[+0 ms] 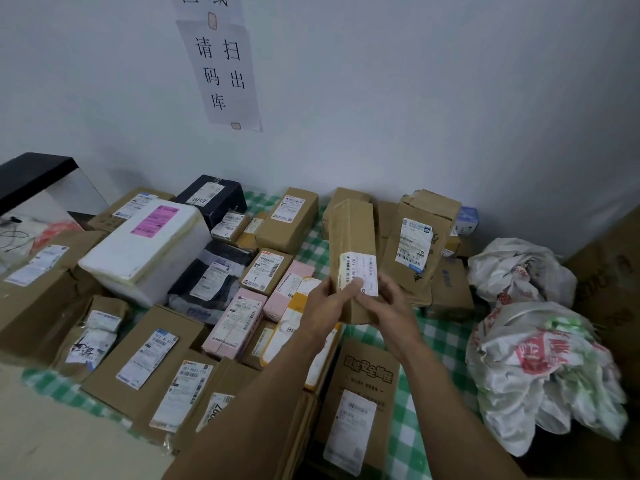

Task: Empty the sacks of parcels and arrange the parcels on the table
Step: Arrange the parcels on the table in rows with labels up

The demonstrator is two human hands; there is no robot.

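Observation:
I hold a long narrow brown cardboard parcel (351,237) above the table, its white label facing me. My left hand (325,306) grips its lower left side and my right hand (388,303) grips its lower right end. Below lies the table with a green checked cloth (408,427), covered with several parcels: a white foam box (145,247), pink boxes (235,323), a black box (214,197) and brown cartons (145,358). Crumpled white sacks (540,368) lie at the right edge.
A tall brown carton (422,244) stands just behind the held parcel. A large cardboard box (613,271) stands at the far right. A paper sign (221,67) hangs on the white wall. A black shelf (31,174) is at the far left.

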